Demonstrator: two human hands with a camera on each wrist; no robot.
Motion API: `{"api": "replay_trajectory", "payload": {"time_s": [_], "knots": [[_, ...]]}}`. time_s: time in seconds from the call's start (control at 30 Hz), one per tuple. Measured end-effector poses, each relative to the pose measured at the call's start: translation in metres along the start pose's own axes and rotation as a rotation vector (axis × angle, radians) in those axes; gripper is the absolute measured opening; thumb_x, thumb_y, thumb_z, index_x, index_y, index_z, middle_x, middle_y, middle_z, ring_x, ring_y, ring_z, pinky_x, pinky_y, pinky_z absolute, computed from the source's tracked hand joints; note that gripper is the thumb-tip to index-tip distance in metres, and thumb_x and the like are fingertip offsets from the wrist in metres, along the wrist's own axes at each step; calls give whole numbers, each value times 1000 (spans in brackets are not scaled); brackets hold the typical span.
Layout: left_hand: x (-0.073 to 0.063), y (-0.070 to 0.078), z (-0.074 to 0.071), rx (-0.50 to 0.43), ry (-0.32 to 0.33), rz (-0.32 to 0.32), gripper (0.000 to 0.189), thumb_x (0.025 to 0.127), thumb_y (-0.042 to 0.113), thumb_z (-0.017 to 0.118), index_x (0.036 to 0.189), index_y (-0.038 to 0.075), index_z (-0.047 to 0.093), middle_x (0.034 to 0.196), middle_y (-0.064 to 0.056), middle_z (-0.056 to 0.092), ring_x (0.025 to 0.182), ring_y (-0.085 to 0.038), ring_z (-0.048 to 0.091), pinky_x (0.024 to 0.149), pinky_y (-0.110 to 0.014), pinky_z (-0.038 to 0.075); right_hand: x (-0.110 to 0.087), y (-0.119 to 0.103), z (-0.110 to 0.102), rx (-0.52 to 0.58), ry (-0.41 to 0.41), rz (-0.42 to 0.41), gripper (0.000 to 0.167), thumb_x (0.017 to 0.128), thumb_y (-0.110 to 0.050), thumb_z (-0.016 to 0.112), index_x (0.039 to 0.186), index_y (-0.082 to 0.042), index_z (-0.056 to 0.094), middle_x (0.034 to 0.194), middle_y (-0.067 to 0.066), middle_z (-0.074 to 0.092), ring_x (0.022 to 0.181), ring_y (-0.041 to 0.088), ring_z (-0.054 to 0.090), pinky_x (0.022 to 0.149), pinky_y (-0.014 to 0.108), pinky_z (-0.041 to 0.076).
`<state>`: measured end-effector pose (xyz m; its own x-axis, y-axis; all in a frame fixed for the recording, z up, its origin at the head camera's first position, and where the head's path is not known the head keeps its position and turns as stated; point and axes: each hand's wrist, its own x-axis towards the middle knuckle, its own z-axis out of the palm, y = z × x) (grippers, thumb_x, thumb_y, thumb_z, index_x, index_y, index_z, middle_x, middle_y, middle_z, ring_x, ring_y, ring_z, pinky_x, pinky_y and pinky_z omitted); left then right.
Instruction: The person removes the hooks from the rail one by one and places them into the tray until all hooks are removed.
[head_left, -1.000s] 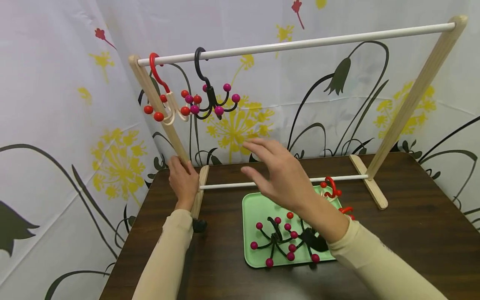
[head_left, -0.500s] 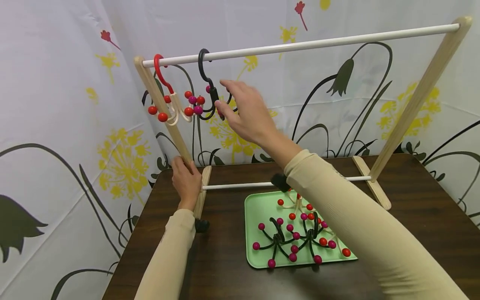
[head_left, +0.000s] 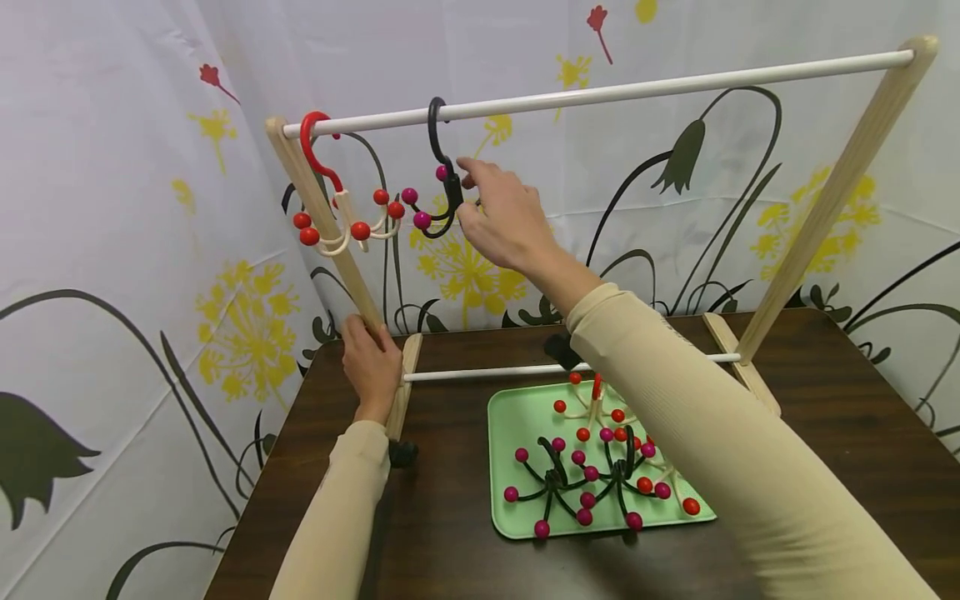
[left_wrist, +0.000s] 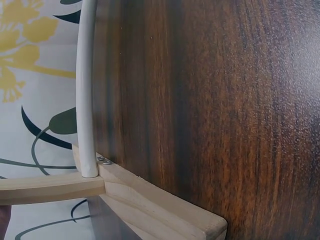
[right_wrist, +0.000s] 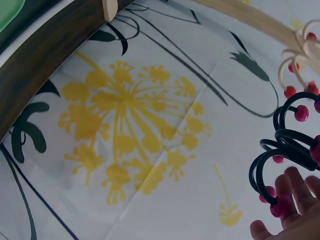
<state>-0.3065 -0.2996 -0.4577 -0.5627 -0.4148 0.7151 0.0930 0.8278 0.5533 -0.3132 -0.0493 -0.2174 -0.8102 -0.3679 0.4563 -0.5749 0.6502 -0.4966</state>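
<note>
My left hand [head_left: 371,367] grips the left post [head_left: 351,279] of a wooden rack low down; only a sliver of a finger [left_wrist: 4,220] shows in the left wrist view. On the white top bar [head_left: 600,93] hangs a black rotating hanger [head_left: 453,192] with magenta ball tips. My right hand [head_left: 510,212] holds that hanger at its body and right-side arms, hiding part of it. Fingers [right_wrist: 300,192] lie against its arms in the right wrist view. Further left hangs a red-hooked cream hanger [head_left: 342,208] with red balls.
A green tray [head_left: 506,417] on the dark wooden table [head_left: 442,500] holds several more hangers, black ones [head_left: 552,479] and cream ones [head_left: 595,408]. My right forearm covers part of it. A lower white bar [head_left: 480,372] joins the rack's feet. Patterned cloth [head_left: 247,467] hangs behind.
My right hand has risen from above the tray to the black hanger and taken hold. The hanger has slid right along the bar, away from the red-hooked one. My left hand stays put.
</note>
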Motion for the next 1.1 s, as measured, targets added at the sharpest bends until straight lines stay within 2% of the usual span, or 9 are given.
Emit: {"api": "replay_trajectory", "payload": {"time_s": [0.1,0.2,0.37,0.5,0.7,0.93,1.1], "knots": [[-1,0,1,-1,8,8,26,92,17,61,107,0,49,96,-21,50,75,-50,55,64,-61,43,-1,8,-8,17,6,54,54,91,-20,38,144,-17,48,115,-1,59,109,20,51,94,43,33],[-1,0,2,-5,13,7,25,92,17,61,107,0,49,95,-21,49,75,-50,54,65,-62,43,-2,17,-14,20,5,94,48,96,-24,37,141,-16,51,107,0,59,101,18,53,92,43,33],[0,-1,2,-12,-5,-6,26,93,17,60,108,-1,48,95,-21,48,75,-49,52,65,-61,41,-3,25,-22,91,33,160,39,100,-33,46,133,-14,59,108,2,62,100,18,56,91,38,38],[-2,-2,1,0,-5,-5,24,92,14,61,106,-1,48,94,-20,48,74,-48,53,65,-60,42,-5,27,-25,159,55,201,34,100,-31,50,125,-14,64,108,1,63,99,18,57,85,33,41],[-2,1,1,9,-3,-6,25,91,13,63,106,0,48,94,-21,49,75,-50,55,65,-61,43,-5,27,-37,213,100,174,30,101,-26,50,122,-10,64,107,0,65,92,13,63,80,29,42],[2,4,1,-5,-14,-11,25,93,17,60,108,0,49,96,-21,48,75,-50,54,65,-61,43,-10,23,-61,193,190,153,26,100,-22,54,122,-12,65,109,0,70,93,13,63,84,30,40],[4,4,1,-16,-27,-10,27,94,18,60,110,0,48,97,-21,48,75,-49,53,65,-61,41,-22,23,-62,203,175,115,26,97,-19,59,120,-12,67,109,3,71,92,13,65,82,30,41]]}}
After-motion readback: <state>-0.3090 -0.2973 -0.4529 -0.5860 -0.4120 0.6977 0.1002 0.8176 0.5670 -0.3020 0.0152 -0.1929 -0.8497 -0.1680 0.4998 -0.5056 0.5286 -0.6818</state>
